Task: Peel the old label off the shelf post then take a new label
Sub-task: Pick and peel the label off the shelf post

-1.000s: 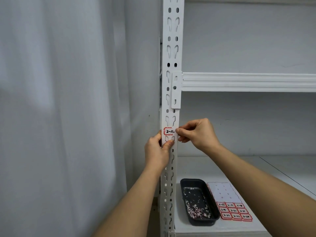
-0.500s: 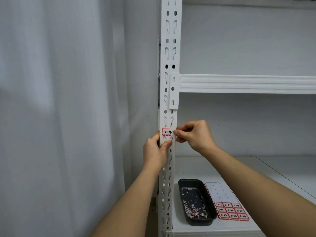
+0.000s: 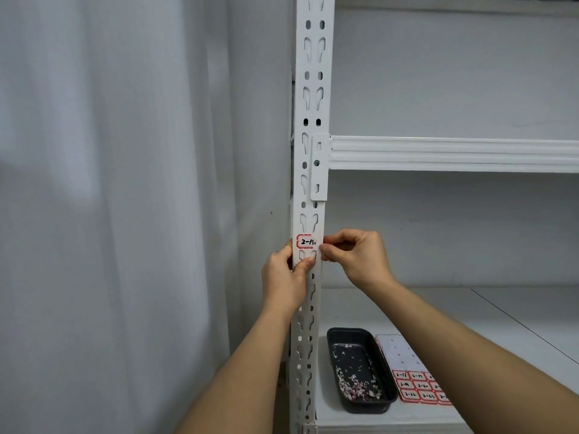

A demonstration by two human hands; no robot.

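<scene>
A white slotted shelf post (image 3: 313, 98) runs down the middle of the view. A small red-bordered label (image 3: 306, 241) with black handwriting is stuck on it at chest height. My left hand (image 3: 286, 278) wraps the post just below the label, thumb pressed on the front face. My right hand (image 3: 357, 253) is at the label's right edge, thumb and forefinger pinched against it. A sheet of new red-bordered labels (image 3: 413, 375) lies on the lower shelf, partly behind my right forearm.
A black tray (image 3: 388, 389) holding several torn label scraps sits on the lower shelf (image 3: 470, 311) beside the sheet. A white shelf beam (image 3: 454, 153) crosses above my hands. A pale curtain (image 3: 109, 214) hangs to the left of the post.
The view has shifted slightly, so the post sits a little further left. My right fingertips have edged further onto the label's right end. My left hand keeps its hold.
</scene>
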